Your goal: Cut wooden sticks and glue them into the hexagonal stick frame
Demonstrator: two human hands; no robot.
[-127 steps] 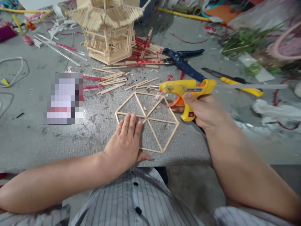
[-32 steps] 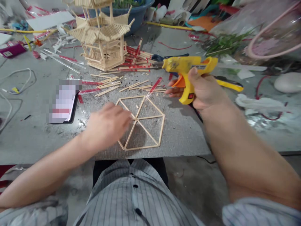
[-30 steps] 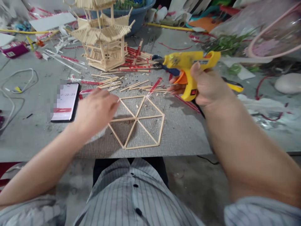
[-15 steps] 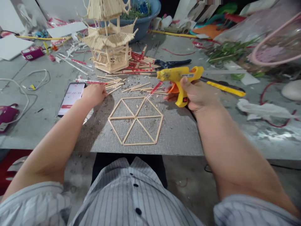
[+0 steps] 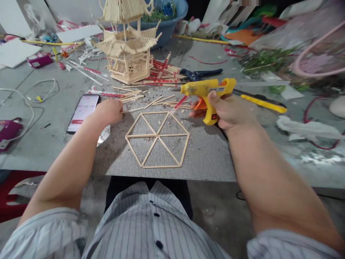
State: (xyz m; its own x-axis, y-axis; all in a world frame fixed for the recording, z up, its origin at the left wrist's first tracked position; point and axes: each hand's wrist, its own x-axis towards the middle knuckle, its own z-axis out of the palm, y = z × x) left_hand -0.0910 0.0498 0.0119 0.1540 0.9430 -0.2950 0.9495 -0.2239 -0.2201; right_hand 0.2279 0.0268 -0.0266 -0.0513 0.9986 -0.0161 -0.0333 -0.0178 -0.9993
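A flat hexagon frame of thin wooden sticks (image 5: 157, 138), with spokes meeting at its middle, lies on the grey table (image 5: 210, 154) near the front edge. My left hand (image 5: 109, 110) is closed on a single wooden stick (image 5: 133, 110) just left of the frame's upper corner. My right hand (image 5: 229, 111) grips a yellow glue gun (image 5: 207, 91), held above the table to the right of the frame, nozzle pointing left. Loose wooden sticks (image 5: 134, 96) lie scattered behind the frame.
A stick-built pagoda model (image 5: 128, 50) stands at the back. A phone (image 5: 83, 110) lies left of my left hand. Blue-handled pliers (image 5: 201, 73), a yellow-handled tool (image 5: 260, 101), red wrappers, white cables (image 5: 32, 99) and a blue basin (image 5: 168, 18) crowd the table.
My left hand left the hexagon frame, reached to the loose sticks behind it and picked one up. The glue gun lifted off the frame and stays held to its right.
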